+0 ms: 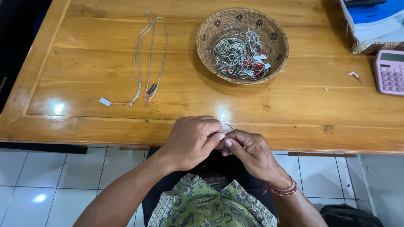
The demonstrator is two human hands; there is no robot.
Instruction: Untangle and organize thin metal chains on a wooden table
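Here, a thin silver wire loop [227,125], barely visible, pinched between both hands at the near edge of the counter [84,54], just above the lap. Left hand [191,142] curled, thumb and forefinger pressed together against the fingertips of the right hand [248,152]; both hands touching, clamped on the small piece, most of it hidden behind the fingers. A beaded bracelet [283,190] around the right wrist. Below the hands, green patterned cloth [202,206] across the lap, over dark clothing.

Farther out on the counter, to the left, two long silver chains [145,54] laid out side by side in narrow loops, with a small white tag [104,101] on a reddish thread at the near end and a small dark tag beside it. Toward the middle, a round woven basket [210,31] full of tangled silver chains [240,52] with red threads and white tags. At the right edge, a pink calculator [389,72], and behind it a box with blue and white things, only partly in view. White tiled floor [50,176] beneath the counter.
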